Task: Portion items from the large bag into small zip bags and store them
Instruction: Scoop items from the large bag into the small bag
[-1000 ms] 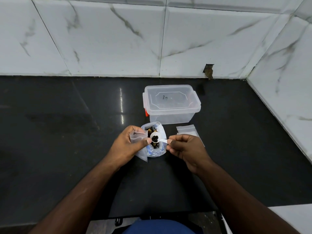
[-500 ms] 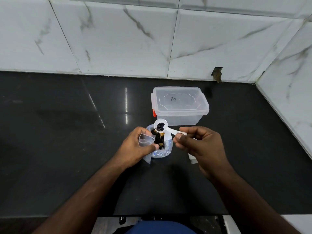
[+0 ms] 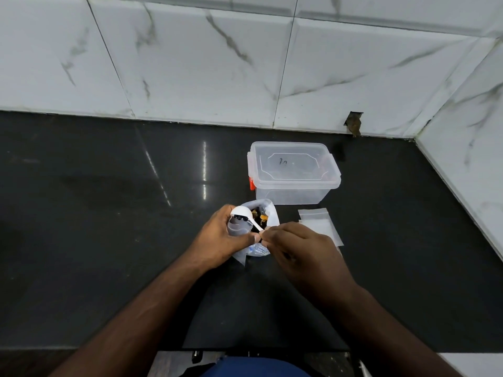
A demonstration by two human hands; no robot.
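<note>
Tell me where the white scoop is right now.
In the head view the white scoop sits centre frame, tipped over the mouth of the small zip bag held by the left hand, its handle pinched by the right hand, just before the large bag.

The left hand [image 3: 217, 240] grips a small zip bag [image 3: 237, 230] while the right hand [image 3: 296, 248] tips a white scoop [image 3: 242, 212] over it, large bag [image 3: 268, 216] just behind on the dark worktop [image 3: 109, 213].
</note>
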